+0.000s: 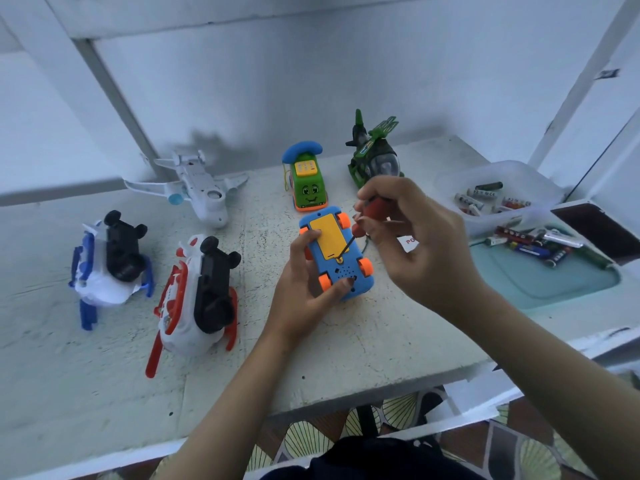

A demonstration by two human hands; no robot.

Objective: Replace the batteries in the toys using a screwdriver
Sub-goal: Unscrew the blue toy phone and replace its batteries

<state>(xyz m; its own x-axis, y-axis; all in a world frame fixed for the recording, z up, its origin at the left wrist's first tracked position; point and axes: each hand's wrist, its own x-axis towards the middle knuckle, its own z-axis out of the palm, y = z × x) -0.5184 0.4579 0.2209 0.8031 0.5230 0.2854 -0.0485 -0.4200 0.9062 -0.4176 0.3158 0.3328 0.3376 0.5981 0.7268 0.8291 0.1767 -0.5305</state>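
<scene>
Blue plastic toy car (341, 273) with orange wheels is held belly-up above the middle of the white painted table (104, 358); whether it touches the top I cannot tell. The left hand (298, 289) grips it from its left side, thumb pressed near the speaker holes at the near end and fingers curled over the far-left edge. The right hand (415, 244) pinches a red-handled screwdriver (374, 212), whose thin dark shaft slants down to the small screw (340, 260) at the near tab of the yellow rectangular battery cover (327, 237). With the cover seated flat and the tip in the screw, the step in hand looks like working this screw, most likely loosening it to open the compartment, though tightening cannot be ruled out. The next move calls for steady downward pressure so the tip stays in the slot, small twists from the fingertips, and a firm brace from the holding hand so the car does not spin. Once free, the tiny screw could drop and roll, so it wants catching. Loose cylindrical batteries (540, 247) lie on a teal tray (554, 289) to the right, near a clear plastic tub (502, 166) holding more.
</scene>
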